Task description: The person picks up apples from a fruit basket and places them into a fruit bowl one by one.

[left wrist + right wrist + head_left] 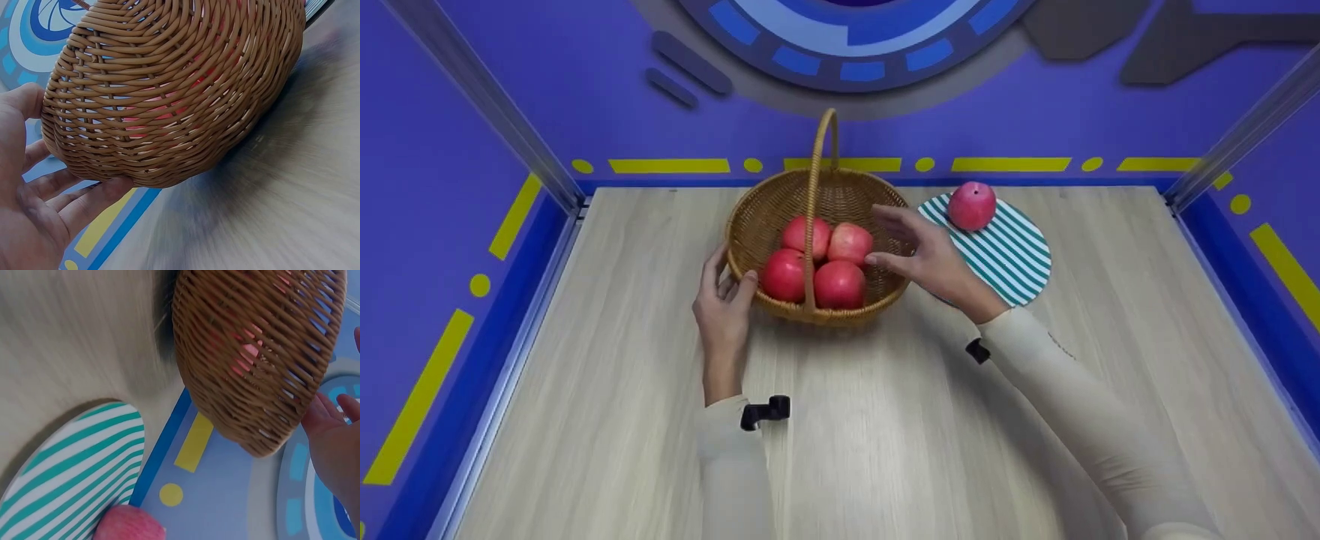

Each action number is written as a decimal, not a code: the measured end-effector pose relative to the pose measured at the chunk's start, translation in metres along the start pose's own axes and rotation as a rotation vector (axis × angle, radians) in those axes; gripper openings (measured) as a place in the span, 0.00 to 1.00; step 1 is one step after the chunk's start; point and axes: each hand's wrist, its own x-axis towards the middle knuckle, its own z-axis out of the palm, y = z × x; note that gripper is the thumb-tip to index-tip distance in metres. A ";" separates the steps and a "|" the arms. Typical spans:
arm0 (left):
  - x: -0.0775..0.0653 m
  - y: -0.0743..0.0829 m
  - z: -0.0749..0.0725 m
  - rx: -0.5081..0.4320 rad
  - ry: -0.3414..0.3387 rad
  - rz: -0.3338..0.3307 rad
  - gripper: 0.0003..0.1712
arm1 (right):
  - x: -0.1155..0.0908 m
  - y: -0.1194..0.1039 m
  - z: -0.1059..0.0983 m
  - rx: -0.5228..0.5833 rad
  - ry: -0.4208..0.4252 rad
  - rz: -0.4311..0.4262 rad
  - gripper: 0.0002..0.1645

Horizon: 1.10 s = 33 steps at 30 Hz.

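A wicker basket [750,202] with a tall arched handle [812,187] holds several red apples [840,285]. My left hand [723,304] grips its left side, thumb at the rim and fingers against the outer weave [140,112]. Over the right rim reaches my right hand [934,259], its thumb and fingers spread apart above the inside of the basket, close to the apples, with nothing between them. In the right wrist view the right fingers are partly hidden behind the basket's edge [253,371].
On the right, a round green-and-white striped mat [1012,259] lies partly under my right forearm. Another red apple [972,206] sits at its far edge. Blue-purple panels [997,127] wall in the wooden table [855,435] at the back and both sides.
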 end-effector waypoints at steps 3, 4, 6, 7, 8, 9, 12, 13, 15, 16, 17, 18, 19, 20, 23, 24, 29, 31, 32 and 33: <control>0.000 0.000 0.000 -0.004 -0.001 -0.005 0.34 | 0.001 0.001 0.005 0.006 -0.022 -0.014 0.43; 0.001 0.000 0.000 -0.004 -0.003 -0.005 0.34 | 0.002 0.000 0.006 0.003 -0.028 -0.018 0.43; 0.001 -0.001 0.000 -0.005 -0.006 -0.005 0.34 | 0.002 0.001 0.009 0.002 -0.043 -0.035 0.42; 0.001 -0.001 0.000 -0.002 -0.007 -0.005 0.34 | 0.003 0.001 0.011 -0.002 -0.050 -0.046 0.42; 0.001 -0.001 0.000 -0.002 -0.009 -0.004 0.34 | 0.003 0.001 0.012 -0.005 -0.057 -0.057 0.42; 0.001 -0.001 0.001 -0.002 -0.009 -0.002 0.34 | 0.003 0.002 0.013 -0.012 -0.063 -0.070 0.42; 0.000 -0.002 0.001 0.004 -0.010 -0.006 0.33 | 0.004 0.004 0.016 -0.027 -0.083 -0.105 0.42; 0.000 -0.001 0.001 0.007 -0.010 -0.005 0.33 | 0.004 0.004 0.016 -0.036 -0.091 -0.113 0.42; -0.001 -0.001 0.001 0.010 -0.008 -0.002 0.33 | 0.004 0.005 0.018 -0.071 -0.106 -0.125 0.42; -0.001 -0.001 0.001 0.015 -0.005 0.000 0.33 | 0.004 0.005 0.019 -0.095 -0.113 -0.130 0.43; -0.001 -0.001 0.001 0.017 -0.003 0.005 0.33 | 0.004 0.005 0.020 -0.135 -0.117 -0.136 0.43; -0.001 0.000 0.001 0.017 -0.001 0.010 0.33 | 0.004 0.004 0.021 -0.173 -0.122 -0.141 0.43; -0.001 -0.001 0.001 0.019 0.001 0.016 0.33 | 0.004 0.004 0.021 -0.208 -0.127 -0.145 0.43; -0.001 -0.001 0.001 0.018 0.003 0.020 0.33 | 0.004 0.004 0.022 -0.240 -0.132 -0.148 0.42; -0.001 -0.001 0.001 0.006 0.003 0.026 0.33 | 0.003 0.002 0.024 -0.306 -0.148 -0.147 0.40; -0.001 -0.001 0.001 0.000 0.002 0.026 0.33 | 0.003 0.001 0.024 -0.309 -0.160 -0.142 0.39; 0.000 -0.001 0.001 -0.001 0.003 0.020 0.33 | 0.006 0.000 0.025 -0.349 -0.233 -0.127 0.35; 0.000 -0.001 0.001 0.010 0.003 0.022 0.33 | 0.008 0.000 0.025 -0.370 -0.264 -0.133 0.33; 0.000 -0.001 0.001 0.011 0.003 0.021 0.33 | 0.009 0.001 0.026 -0.382 -0.277 -0.136 0.31; 0.000 -0.001 0.001 0.012 0.003 0.022 0.33 | 0.009 0.001 0.026 -0.391 -0.289 -0.139 0.30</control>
